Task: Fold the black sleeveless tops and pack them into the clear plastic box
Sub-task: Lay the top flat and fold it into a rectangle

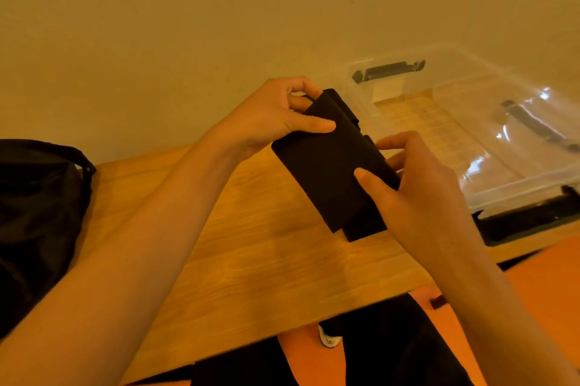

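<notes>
The clear plastic box stands open at the desk's far right corner, one dark grey clip handle on its far end wall and a second dark handle on its right side. The wood grain of the desk shows through its bottom. Glare on the right wall blurs what lies behind it.

The black sleeveless top, folded into a narrow, layered fabric bundle, is held in the air above the middle of the light wooden desk, just left of the box and apart from it. The left hand pinches its far end, thumb flat across the face and fingers curled behind. The right hand grips its right edge, thumb pressed on the face and fingers wrapped round the back.

Bare desk runs from beneath the bundle to the near edge. A heap of loose black cloth fills the desk's left end and is cut off by the frame. A flat black slab lies under the box's near side at the right edge; what it is cannot be told. Beyond the near edge are orange floor and a white shoe.
</notes>
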`<action>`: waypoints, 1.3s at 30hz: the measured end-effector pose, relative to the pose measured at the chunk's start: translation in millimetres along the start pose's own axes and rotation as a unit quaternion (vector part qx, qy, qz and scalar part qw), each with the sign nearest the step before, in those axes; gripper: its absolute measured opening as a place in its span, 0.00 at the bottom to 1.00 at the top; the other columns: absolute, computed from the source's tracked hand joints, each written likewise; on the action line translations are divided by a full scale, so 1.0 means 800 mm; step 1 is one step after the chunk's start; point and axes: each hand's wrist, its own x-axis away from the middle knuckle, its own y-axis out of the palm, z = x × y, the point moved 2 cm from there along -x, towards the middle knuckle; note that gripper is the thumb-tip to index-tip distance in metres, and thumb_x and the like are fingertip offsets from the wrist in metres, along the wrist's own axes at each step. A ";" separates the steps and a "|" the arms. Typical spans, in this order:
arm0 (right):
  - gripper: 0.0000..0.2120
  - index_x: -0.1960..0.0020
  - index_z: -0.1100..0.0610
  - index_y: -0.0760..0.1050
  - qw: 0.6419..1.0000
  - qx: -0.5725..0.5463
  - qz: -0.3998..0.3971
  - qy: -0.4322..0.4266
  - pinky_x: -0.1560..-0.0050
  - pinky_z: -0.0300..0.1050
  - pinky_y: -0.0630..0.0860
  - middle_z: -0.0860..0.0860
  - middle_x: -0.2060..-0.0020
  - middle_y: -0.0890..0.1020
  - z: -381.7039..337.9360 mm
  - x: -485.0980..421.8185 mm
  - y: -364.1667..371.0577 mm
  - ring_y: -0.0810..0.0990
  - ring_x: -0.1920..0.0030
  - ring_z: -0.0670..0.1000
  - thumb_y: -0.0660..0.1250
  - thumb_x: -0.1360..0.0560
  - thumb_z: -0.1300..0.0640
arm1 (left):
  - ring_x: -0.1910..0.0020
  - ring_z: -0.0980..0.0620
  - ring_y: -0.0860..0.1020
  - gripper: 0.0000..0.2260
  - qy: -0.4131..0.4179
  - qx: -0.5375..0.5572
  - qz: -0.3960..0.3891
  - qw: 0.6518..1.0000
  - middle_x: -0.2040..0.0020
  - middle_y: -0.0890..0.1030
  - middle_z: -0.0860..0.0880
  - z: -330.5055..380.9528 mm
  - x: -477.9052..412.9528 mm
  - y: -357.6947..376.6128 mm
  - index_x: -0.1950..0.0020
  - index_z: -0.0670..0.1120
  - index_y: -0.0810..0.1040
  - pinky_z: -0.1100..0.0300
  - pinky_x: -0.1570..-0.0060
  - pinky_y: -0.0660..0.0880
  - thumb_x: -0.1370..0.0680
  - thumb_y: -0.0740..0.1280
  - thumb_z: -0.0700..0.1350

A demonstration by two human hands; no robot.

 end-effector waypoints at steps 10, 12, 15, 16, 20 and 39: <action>0.24 0.30 0.51 0.62 0.964 0.262 0.045 -0.002 0.59 0.43 0.69 0.48 0.54 0.76 -0.009 -0.020 -0.010 0.77 0.56 0.49 0.68 0.21 0.45 | 0.49 0.49 0.85 0.17 -0.040 -0.101 -0.078 0.991 0.50 0.86 0.47 -0.011 -0.094 0.050 0.43 0.47 0.81 0.58 0.54 0.82 0.30 0.80 0.40; 0.26 0.30 0.51 0.61 0.953 0.302 0.036 0.006 0.60 0.44 0.69 0.48 0.51 0.79 -0.013 -0.020 -0.011 0.79 0.53 0.51 0.67 0.21 0.42 | 0.49 0.53 0.83 0.18 -0.047 -0.130 -0.083 0.987 0.50 0.84 0.50 -0.017 -0.099 0.054 0.43 0.49 0.80 0.64 0.57 0.80 0.30 0.80 0.42; 0.27 0.30 0.49 0.62 0.943 0.331 0.017 0.014 0.58 0.45 0.70 0.48 0.47 0.79 -0.020 -0.022 -0.014 0.80 0.48 0.52 0.65 0.22 0.39 | 0.52 0.60 0.80 0.17 -0.042 -0.149 -0.078 0.985 0.51 0.82 0.54 -0.025 -0.105 0.060 0.44 0.51 0.79 0.72 0.65 0.75 0.29 0.80 0.43; 0.26 0.30 0.48 0.63 0.940 0.340 0.006 0.019 0.57 0.45 0.70 0.48 0.45 0.78 -0.022 -0.020 -0.015 0.80 0.47 0.52 0.65 0.22 0.38 | 0.54 0.62 0.79 0.18 -0.038 -0.152 -0.074 0.985 0.52 0.81 0.55 -0.027 -0.106 0.062 0.43 0.51 0.79 0.73 0.66 0.74 0.29 0.80 0.44; 0.29 0.29 0.48 0.66 0.914 0.404 -0.023 0.023 0.53 0.45 0.70 0.51 0.40 0.75 -0.026 0.007 -0.008 0.75 0.42 0.53 0.63 0.25 0.36 | 0.51 0.61 0.79 0.19 0.009 -0.177 -0.038 0.983 0.50 0.81 0.54 -0.039 -0.108 0.070 0.44 0.50 0.80 0.69 0.56 0.76 0.32 0.81 0.47; 0.39 0.22 0.54 0.65 0.887 0.454 -0.018 -0.082 0.23 0.60 0.56 0.62 0.25 0.67 0.044 0.025 0.054 0.63 0.23 0.61 0.45 0.21 0.30 | 0.20 0.55 0.57 0.19 0.226 -0.448 -0.046 0.864 0.20 0.64 0.51 -0.096 -0.031 0.075 0.23 0.50 0.68 0.59 0.23 0.49 0.13 0.54 0.50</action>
